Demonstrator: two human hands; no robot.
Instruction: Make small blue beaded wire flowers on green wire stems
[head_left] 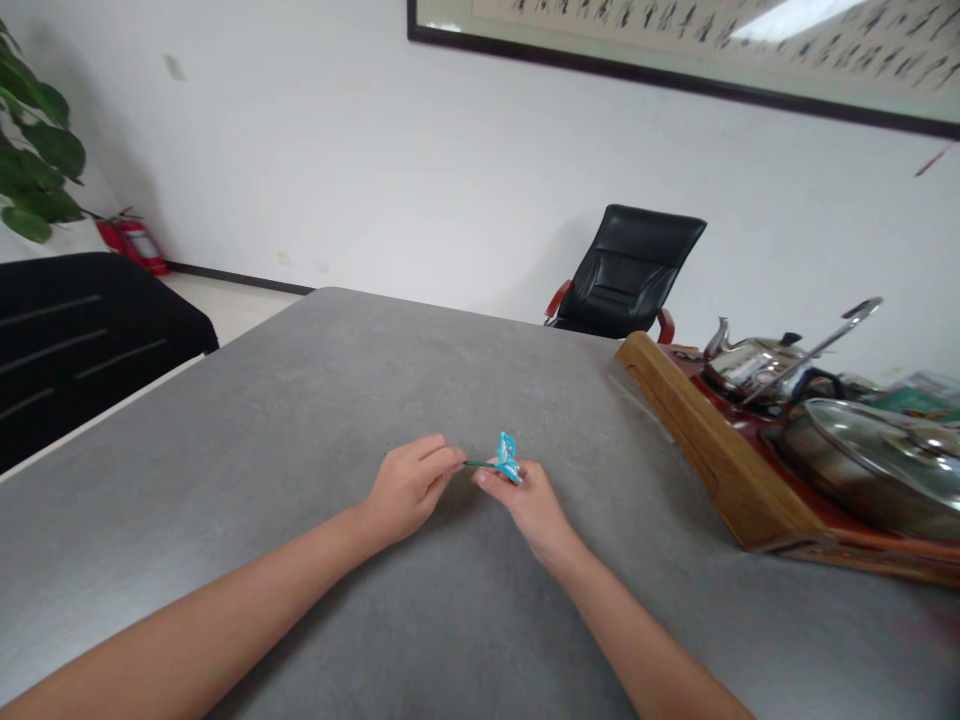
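A small blue-and-white craft flower (508, 458) with a thin green stem is held just above the table, between my two hands. My left hand (411, 484) is closed, its thumb and fingers pinching the free end of the stem. Around the blue petals, my right hand (529, 502) is closed, with the thumb in front pointing left toward the stem. The petals hide part of the right fingers. The stem lies nearly level from one hand to the other.
The grey table (300, 400) stretches out beneath my arms. At right stands a wooden tea tray (697, 450) with a steel kettle (757, 365) and a glass-lidded pot (870, 465). A black chair (626, 265) is beyond the far edge; another chair (90, 340) stands at left.
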